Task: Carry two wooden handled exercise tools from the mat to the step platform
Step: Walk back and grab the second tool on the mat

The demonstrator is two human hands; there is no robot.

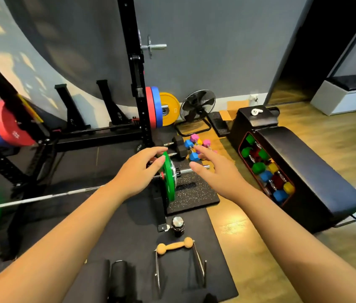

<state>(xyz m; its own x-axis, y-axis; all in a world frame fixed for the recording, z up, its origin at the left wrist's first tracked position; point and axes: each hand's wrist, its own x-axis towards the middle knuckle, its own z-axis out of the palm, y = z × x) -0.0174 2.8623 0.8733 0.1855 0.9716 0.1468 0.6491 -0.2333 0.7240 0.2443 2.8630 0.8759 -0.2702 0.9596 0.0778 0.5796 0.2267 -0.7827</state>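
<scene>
While both my hands [142,169] [216,171] hang forward with fingers spread, each grip slack and holding nothing, the wooden handle [175,245] lies on the black mat [218,270] below them, near its right edge, just behind a small jar [177,226]; bare wood floor [249,243] lies right, a padded bench [304,171] beyond
</scene>
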